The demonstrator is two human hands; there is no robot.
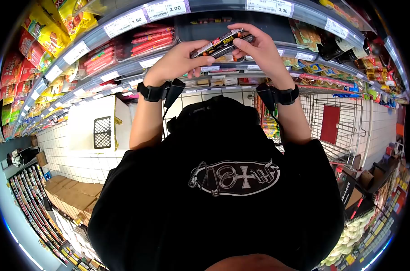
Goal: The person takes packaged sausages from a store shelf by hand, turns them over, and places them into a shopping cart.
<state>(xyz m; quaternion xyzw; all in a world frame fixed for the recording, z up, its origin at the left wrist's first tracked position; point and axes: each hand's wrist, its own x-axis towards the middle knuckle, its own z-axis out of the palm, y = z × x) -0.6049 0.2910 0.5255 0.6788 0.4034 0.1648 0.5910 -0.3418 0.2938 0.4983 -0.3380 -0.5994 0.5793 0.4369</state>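
Observation:
Both hands hold slim black snack packs (pixel 222 44) with yellow and red print, in front of an open shelf bin. My left hand (pixel 180 59) is closed around their left end, thumb along the near side. At the right end, my right hand (pixel 262 50) grips them with the thumb on top and fingers behind. The packs lie close together and slightly tilted, right end higher; the fingers cover part of them, so what is inside does not show. A black strap with a small device sits on each wrist.
Red-wrapped sausage sticks (pixel 151 39) fill a bin left of the hands. Shelf edges with price tags (pixel 168 9) curve above and below the hands. A wire shopping cart (pixel 338 128) stands at the right, a white box (pixel 94 122) at the left, and brown cartons (pixel 71 192) lie behind.

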